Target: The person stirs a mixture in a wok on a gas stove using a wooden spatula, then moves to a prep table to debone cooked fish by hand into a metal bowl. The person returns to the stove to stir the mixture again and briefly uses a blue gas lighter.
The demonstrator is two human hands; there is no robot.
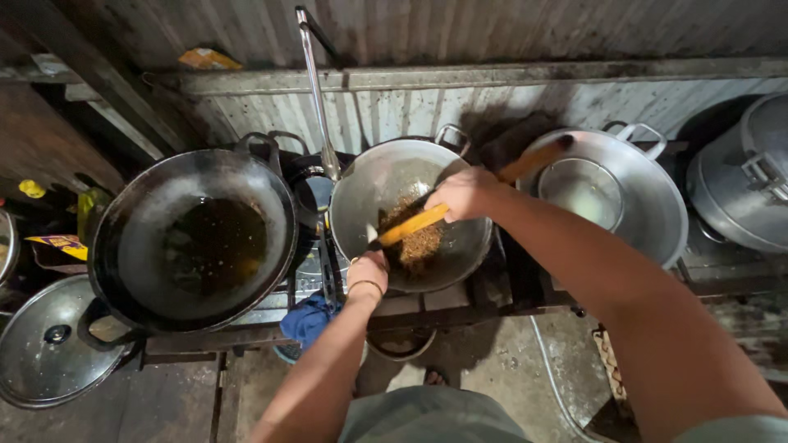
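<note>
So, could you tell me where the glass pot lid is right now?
In the head view, the glass pot lid lies at the lower left, just below and left of the big black wok, far from both hands.

Two bare arms reaching away from the near edge toward the far middle. Left forearm rising from the near centre, slanted slightly right, wrist ringed by a thin bangle. Left hand (368, 270) curled shut, knuckles up, gripping something at its far side; fingers mostly hidden. Right arm entering from the near right corner, upper arm large and close, forearm running diagonally leftward and farther. Right hand (465, 194) closed in a fist around a handle, back of hand up, thumb side toward the left. Right hand farther than left hand, just apart.
</note>
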